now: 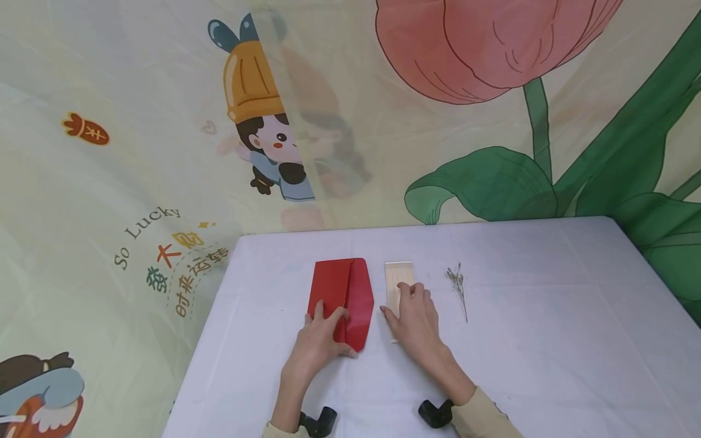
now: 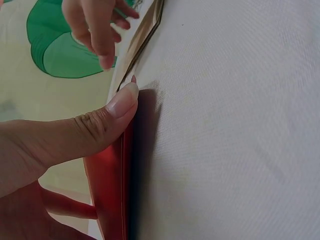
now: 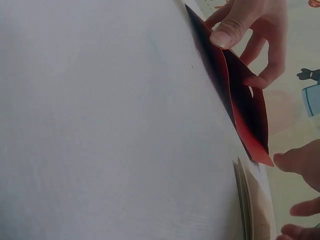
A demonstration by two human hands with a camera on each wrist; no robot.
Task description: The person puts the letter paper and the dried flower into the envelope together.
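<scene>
A red envelope (image 1: pixel 330 281) lies on the table with its flap unfolded to the right. My left hand (image 1: pixel 316 342) holds it near its lower end, thumb at the near corner and index finger at the mouth. In the right wrist view, the envelope (image 3: pixel 245 117) gapes along its opening, the left index finger at that gap. My right hand (image 1: pixel 417 322) hovers over a narrow cream card-like stack (image 1: pixel 398 272), thumb spread from the bent fingers. The right wrist view shows layered edges on this stack (image 3: pixel 257 205), the right fingers (image 3: pixel 300 162) apart from it.
A small dried flower sprig (image 1: pixel 459 285) lies to the right of the cream stack. A white cloth covers the table (image 1: pixel 547 340). Behind it hangs a printed cloth (image 1: pixel 339 73) with a tulip and cartoon figures. Each wrist wears a black device (image 1: pixel 436 415).
</scene>
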